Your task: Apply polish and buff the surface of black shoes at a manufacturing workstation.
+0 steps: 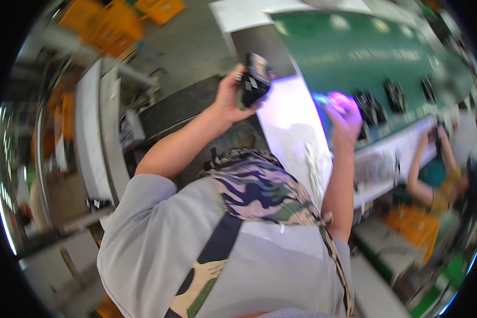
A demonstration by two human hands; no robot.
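My left hand (230,96) is closed round a black, glossy, block-shaped part (256,79) with a paler patch on its upper face. It holds the part up near the corner of the white work surface (297,119). My right hand (347,120) is raised over the edge of the green conveyor belt (323,53), its fingers bent together. Blue and pink light covers its fingertips, and blur hides what they hold, if anything. Violet-white glare falls on the white surface between my hands. Several black parts (370,107) lie on the belt beyond my right hand.
Orange crates (111,29) stand at the far left, and another orange crate (411,228) at the right. A co-worker (440,180) reaches toward the belt with a dark item. A crumpled clear plastic bag (315,169) lies near my right forearm. A dark bench (177,103) is at my left.
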